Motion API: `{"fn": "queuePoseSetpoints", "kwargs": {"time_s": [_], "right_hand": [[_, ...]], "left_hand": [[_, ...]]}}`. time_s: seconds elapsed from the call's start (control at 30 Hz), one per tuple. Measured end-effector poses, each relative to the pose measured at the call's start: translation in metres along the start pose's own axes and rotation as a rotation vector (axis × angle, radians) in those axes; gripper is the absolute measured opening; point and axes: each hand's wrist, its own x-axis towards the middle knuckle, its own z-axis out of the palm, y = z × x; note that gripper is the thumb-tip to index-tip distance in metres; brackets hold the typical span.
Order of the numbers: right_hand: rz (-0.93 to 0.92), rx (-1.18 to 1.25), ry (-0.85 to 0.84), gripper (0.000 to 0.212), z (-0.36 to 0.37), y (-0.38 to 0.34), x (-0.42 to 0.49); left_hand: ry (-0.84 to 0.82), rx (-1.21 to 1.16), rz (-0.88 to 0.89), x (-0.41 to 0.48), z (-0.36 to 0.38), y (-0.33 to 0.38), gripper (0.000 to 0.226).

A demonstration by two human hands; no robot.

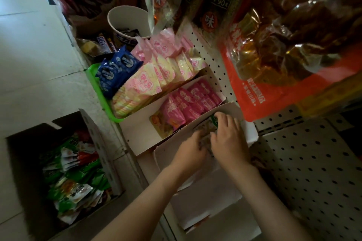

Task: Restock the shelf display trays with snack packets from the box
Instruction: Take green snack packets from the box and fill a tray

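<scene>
In the tray (pixel 249 132), packets (pixel 204 127) under flat right hand (pixel 228 140), left hand (pixel 191 147) grip unclear.

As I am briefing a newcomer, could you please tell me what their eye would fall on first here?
First, the left hand and right hand, both down in the near tray at centre. Next, the bright pink packets in the next tray behind it, and the big orange bag hanging at upper right. The box of green packets sits on the floor, lower left.
</scene>
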Motion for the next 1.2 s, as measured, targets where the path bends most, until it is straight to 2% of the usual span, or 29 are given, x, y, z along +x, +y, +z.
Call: {"fn": "queuePoseSetpoints", "kwargs": {"time_s": [0.07,0.13,0.23,0.3,0.4,0.47,0.53,0.67,0.8,0.93,1.0,1.03,1.13,1.2], "right_hand": [[0.013,0.086,-0.043,0.052,-0.002,-0.012,-0.013],[-0.055,0.156,-0.037,0.050,-0.012,-0.040,-0.029],[-0.197,0.226,0.104,0.039,-0.014,-0.082,-0.052],[-0.288,0.288,0.124,0.036,-0.009,-0.114,-0.062],[-0.394,0.378,0.040,0.038,0.018,-0.166,-0.073],[-0.434,0.407,-0.067,0.040,0.049,-0.208,-0.079],[-0.383,0.435,-0.222,0.040,0.078,-0.234,-0.084],[-0.258,0.498,-0.581,0.054,0.155,-0.284,-0.082],[-0.192,0.442,-0.772,0.060,0.243,-0.310,-0.075],[-0.359,0.328,-0.758,0.074,0.333,-0.346,-0.038],[-0.430,0.270,-0.761,0.073,0.374,-0.363,-0.025],[-0.448,0.257,-0.740,0.068,0.385,-0.368,-0.019],[-0.490,0.189,-0.654,0.031,0.416,-0.364,-0.030],[-0.566,0.098,-0.633,0.023,0.429,-0.343,-0.047]], "left_hand": [[0.075,-0.186,0.056,-0.021,-0.012,0.002,0.037],[0.181,-0.300,0.069,-0.045,-0.040,-0.002,0.041],[0.299,-0.316,0.116,-0.075,-0.082,-0.012,0.040],[0.390,-0.282,0.124,-0.092,-0.115,-0.025,0.034],[0.581,-0.273,0.039,-0.121,-0.166,-0.066,0.027],[0.711,-0.269,-0.102,-0.145,-0.202,-0.114,0.023],[0.770,-0.245,-0.242,-0.163,-0.222,-0.156,0.020],[0.745,-0.153,-0.471,-0.188,-0.246,-0.240,0.019],[0.678,-0.089,-0.583,-0.187,-0.242,-0.314,0.019],[0.645,-0.044,-0.585,-0.154,-0.251,-0.373,0.024],[0.638,-0.043,-0.590,-0.132,-0.248,-0.393,0.031],[0.639,-0.044,-0.593,-0.123,-0.247,-0.398,0.033],[0.613,-0.183,-0.682,-0.114,-0.217,-0.422,0.038],[0.588,-0.255,-0.752,-0.120,-0.194,-0.432,0.045]]}}
